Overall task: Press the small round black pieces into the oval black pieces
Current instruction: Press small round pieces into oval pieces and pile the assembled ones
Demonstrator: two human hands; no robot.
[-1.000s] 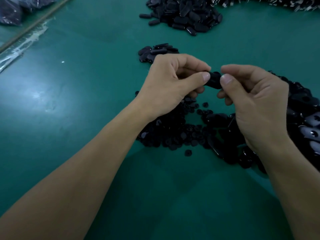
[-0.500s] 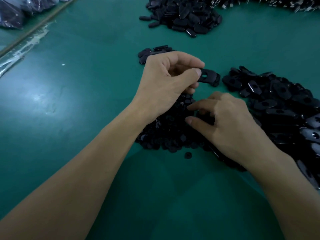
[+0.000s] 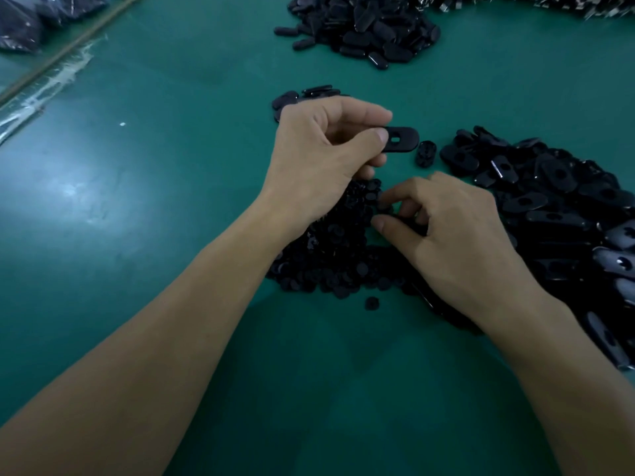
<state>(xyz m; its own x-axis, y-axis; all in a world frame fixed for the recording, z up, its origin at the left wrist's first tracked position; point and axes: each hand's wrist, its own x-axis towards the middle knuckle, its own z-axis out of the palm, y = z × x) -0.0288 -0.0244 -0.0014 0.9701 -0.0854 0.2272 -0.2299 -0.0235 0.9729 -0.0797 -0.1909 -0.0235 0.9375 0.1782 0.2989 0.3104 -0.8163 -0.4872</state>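
An oval black piece (image 3: 400, 139) with a centre hole is pinched between thumb and forefinger of the left hand (image 3: 319, 159). The right hand (image 3: 450, 235), at its five o'clock, is curled over the heap of small round black pieces (image 3: 330, 259), fingertips (image 3: 379, 223) nearly closed; whether one is gripped cannot be told. More oval pieces (image 3: 556, 214) are piled at three o'clock on the green table (image 3: 154, 187).

The left hand (image 3: 323, 156) pinches one oval black piece (image 3: 400, 139) by its end between thumb and forefinger, above the green table (image 3: 165, 207), its centre hole facing up. At five o'clock from it, the right hand (image 3: 457, 242) reaches into the heap of small round black pieces (image 3: 330, 255), fingertips (image 3: 379, 223) curled among them. A loose oval piece (image 3: 426, 153) lies just beside the held one. More ovals (image 3: 556, 207) spread at three o'clock, another pile (image 3: 364, 29) at twelve.
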